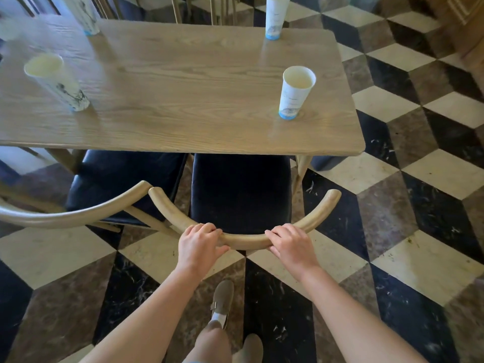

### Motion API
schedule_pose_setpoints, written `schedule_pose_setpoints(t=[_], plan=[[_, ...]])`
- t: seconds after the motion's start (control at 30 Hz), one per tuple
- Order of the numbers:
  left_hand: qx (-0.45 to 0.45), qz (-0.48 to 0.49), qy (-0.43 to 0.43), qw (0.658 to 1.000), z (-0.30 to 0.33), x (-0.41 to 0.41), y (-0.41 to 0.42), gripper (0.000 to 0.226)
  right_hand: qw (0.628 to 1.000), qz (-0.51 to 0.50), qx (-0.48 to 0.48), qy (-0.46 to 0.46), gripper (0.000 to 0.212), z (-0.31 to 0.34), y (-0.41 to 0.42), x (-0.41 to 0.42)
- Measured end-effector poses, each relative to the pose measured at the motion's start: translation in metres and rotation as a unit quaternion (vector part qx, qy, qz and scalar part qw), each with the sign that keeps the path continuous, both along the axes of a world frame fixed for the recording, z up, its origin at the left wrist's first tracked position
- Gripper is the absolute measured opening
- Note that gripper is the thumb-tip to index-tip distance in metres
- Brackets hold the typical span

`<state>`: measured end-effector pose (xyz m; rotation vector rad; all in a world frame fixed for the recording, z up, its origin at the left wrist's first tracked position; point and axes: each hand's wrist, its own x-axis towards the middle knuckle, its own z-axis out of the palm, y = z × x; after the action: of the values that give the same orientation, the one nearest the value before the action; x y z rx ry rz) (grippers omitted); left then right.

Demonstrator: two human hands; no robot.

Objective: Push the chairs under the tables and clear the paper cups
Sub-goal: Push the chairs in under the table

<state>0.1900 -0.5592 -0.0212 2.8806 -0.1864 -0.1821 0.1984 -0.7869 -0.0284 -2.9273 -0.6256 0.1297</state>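
Observation:
A wooden chair with a curved backrest [243, 238] and dark blue seat [239, 189] stands at the near edge of the wooden table [183, 100], its seat partly under the top. My left hand [200, 244] and my right hand [292, 246] both grip the backrest's middle. A second chair [86, 208] stands to the left, angled, its seat partly under the table. Several white paper cups with blue bases stand upright on the table: near right [294, 93], near left [59, 82], far right [276, 15], far left [85, 15].
The floor [408, 205] is a black, cream and brown cube-pattern tile. More wooden chair backs [220, 9] show beyond the table's far edge. My feet in tan shoes [222, 301] stand just behind the chair.

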Motion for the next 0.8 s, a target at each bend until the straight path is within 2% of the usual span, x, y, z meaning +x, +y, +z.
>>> schedule_pose_setpoints(t=[0.17,0.47,0.8], plan=[[-0.018,-0.024,0.006,1.000,-0.003,0.023,-0.011,0.036,1.000,-0.017,-0.005,-0.003,0.046,0.003,-0.009,0.021],[0.006,-0.030,0.005,1.000,0.001,0.064,0.001,0.036,1.000,-0.015,-0.008,0.000,0.043,0.003,0.007,0.057],[-0.007,-0.042,-0.006,0.999,-0.006,0.065,0.007,0.037,1.000,-0.011,-0.023,0.014,0.040,0.004,0.008,0.060]])
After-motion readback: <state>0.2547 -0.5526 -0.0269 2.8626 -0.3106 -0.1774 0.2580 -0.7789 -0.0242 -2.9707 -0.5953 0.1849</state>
